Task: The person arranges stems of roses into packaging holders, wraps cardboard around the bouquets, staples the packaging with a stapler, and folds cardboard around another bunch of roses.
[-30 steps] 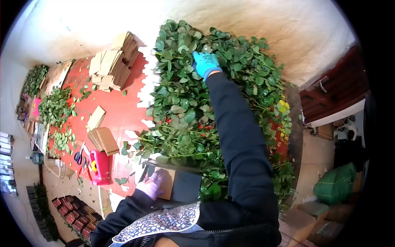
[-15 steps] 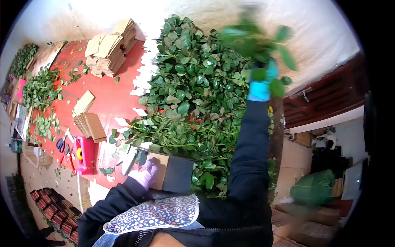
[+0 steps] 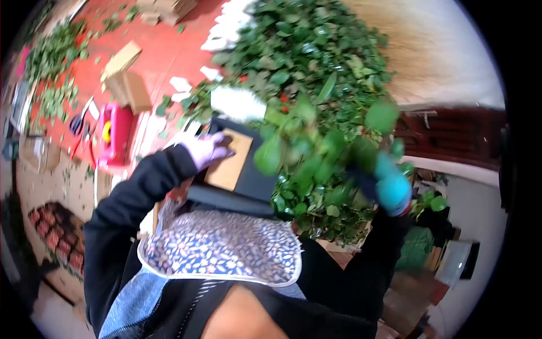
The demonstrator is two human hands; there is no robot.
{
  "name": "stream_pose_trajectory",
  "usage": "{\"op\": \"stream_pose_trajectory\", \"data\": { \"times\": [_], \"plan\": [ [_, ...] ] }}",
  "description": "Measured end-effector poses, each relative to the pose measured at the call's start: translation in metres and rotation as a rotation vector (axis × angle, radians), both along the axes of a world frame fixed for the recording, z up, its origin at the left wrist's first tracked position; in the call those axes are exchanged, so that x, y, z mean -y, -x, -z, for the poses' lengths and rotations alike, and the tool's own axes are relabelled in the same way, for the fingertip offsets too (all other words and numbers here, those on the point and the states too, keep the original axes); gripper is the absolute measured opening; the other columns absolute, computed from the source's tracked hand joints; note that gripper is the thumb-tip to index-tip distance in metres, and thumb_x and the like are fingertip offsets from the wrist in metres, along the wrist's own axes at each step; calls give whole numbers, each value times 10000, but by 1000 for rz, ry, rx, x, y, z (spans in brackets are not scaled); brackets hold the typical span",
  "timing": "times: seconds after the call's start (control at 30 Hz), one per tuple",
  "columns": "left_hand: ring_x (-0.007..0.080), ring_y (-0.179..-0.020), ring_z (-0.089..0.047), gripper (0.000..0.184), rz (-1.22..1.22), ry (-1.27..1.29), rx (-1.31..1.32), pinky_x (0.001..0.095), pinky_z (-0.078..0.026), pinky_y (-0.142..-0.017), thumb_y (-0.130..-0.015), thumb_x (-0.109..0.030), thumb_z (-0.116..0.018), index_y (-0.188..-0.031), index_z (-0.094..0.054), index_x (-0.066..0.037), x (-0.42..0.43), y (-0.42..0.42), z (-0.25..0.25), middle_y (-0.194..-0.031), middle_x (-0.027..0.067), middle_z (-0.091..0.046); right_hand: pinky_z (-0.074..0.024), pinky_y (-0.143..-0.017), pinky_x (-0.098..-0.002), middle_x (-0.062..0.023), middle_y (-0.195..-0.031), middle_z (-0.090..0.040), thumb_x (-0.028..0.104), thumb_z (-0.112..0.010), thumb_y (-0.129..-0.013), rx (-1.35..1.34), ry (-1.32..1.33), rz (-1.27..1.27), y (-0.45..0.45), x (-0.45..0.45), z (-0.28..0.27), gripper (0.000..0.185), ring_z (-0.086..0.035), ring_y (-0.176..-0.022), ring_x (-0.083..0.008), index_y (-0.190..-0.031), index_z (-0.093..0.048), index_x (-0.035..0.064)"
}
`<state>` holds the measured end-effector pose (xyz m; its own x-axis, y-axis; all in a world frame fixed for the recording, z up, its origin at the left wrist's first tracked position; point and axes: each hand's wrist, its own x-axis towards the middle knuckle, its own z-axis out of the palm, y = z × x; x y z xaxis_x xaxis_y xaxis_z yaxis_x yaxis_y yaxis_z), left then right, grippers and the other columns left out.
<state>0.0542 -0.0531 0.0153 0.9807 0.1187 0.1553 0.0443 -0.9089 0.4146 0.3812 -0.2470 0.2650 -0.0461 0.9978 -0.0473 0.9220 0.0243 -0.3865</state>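
Observation:
My left hand [image 3: 206, 150], in a purple glove, has its fingers stretched out at the upper left edge of a brown cardboard piece [image 3: 230, 164]. That cardboard lies on a black board [image 3: 261, 172] in front of me. On the right, my right hand [image 3: 387, 183], in a blue-green glove, is closed around leafy green stems [image 3: 324, 150], blurred by motion. Their leaves reach left toward the board, and my fingers are partly hidden behind them. A white sheet-like piece [image 3: 238, 103] sits just beyond the board.
A large heap of leafy stems [image 3: 316, 45] covers the right of the red table [image 3: 169, 48]. At left are a pink tape dispenser [image 3: 116, 135], scissors [image 3: 79, 121], red-handled pliers [image 3: 84, 141] and folded cardboard [image 3: 129, 91]. A dark red door [image 3: 451, 135] stands at right.
My right hand has come down and toward me from the far side of the heap with the leafy stems. My left hand has lifted slightly and its fingers have spread. The view has shifted.

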Motion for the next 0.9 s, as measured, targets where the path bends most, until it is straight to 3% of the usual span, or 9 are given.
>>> {"op": "stream_pose_trajectory", "data": {
  "times": [0.07, 0.13, 0.27, 0.47, 0.53, 0.6, 0.8, 0.83, 0.9],
  "plan": [
    [259, -1009, -614, 419, 5, 69, -48, 375, -502, -837, -844, -198, -627, -1257, -589, -257, -8, -4, 6, -1295, 48, -550, -495, -659, -391, -114, -830, -656, 94, -672, -838, -179, 278, -44, 17, 26, 44, 195, -633, -746, -289, -1031, -670, 64],
    [230, -1104, -582, 456, 24, 27, -53, 382, -473, -865, -819, -229, -660, -1267, -585, -273, -5, 0, -5, -1322, 15, -526, -482, -651, -421, -145, -802, -636, 147, -644, -882, -492, 631, 186, 32, 52, 82, 115, -616, -729, -336, -964, -664, 68],
    [248, -1030, -617, 468, 69, 211, -104, 385, -509, -844, -812, -200, -672, -1270, -585, -229, -10, -6, -9, -1293, 42, -522, -478, -673, -457, -169, -822, -635, 179, -613, -898, -350, 489, 72, 53, 81, 128, 132, -607, -768, -381, -973, -655, 79],
    [286, -1058, -602, 439, 81, 179, -182, 387, -513, -870, -841, -213, -667, -1273, -586, -207, -11, -7, -15, -1313, 67, -509, -482, -689, -445, -156, -870, -652, 146, -639, -853, -246, 511, 38, 64, 83, 151, 178, -625, -799, -363, -1013, -654, 70],
    [304, -1121, -570, 489, 90, 285, -146, 402, -487, -924, -822, -270, -698, -1291, -580, -196, -14, -5, -20, -1355, 75, -490, -468, -665, -484, -196, -838, -625, 148, -582, -869, -272, 361, 19, 67, 78, 154, 139, -596, -778, -404, -965, -628, 59],
    [337, -1191, -526, 697, 75, 277, -280, 433, -445, -981, -727, -409, -769, -1351, -539, -199, -15, -4, -44, -1414, 92, -449, -470, -668, -481, -206, -846, -625, 132, -577, -845, -229, 429, 22, 63, 81, 166, 162, -594, -768, -405, -980, -628, 57],
    [343, -1260, -485, 921, 27, 373, -446, 406, -408, -1044, -613, -360, -816, -1430, -432, -181, -3, -9, -52, -1488, 128, -359, -501, -739, -442, -177, -934, -649, 116, -582, -822, -137, 445, -63, 56, 102, 209, 231, -619, -854, -357, -1036, -634, 46],
    [352, -1282, -464, 939, 2, 402, -491, 410, -404, -1051, -601, -344, -825, -1432, -422, -172, -1, -11, -54, -1492, 140, -347, -504, -749, -436, -183, -949, -654, 136, -597, -826, -299, 402, -54, 48, 105, 214, 258, -617, -867, -365, -1065, -624, 41],
    [353, -1293, -450, 950, 16, 411, -499, 416, -413, -1041, -595, -337, -824, -1432, -410, -165, -1, -14, -53, -1504, 135, -324, -491, -724, -441, -165, -919, -651, 143, -616, -847, -336, 483, -83, 42, 80, 177, 221, -629, -836, -355, -1043, -618, 40]
  ]
}}
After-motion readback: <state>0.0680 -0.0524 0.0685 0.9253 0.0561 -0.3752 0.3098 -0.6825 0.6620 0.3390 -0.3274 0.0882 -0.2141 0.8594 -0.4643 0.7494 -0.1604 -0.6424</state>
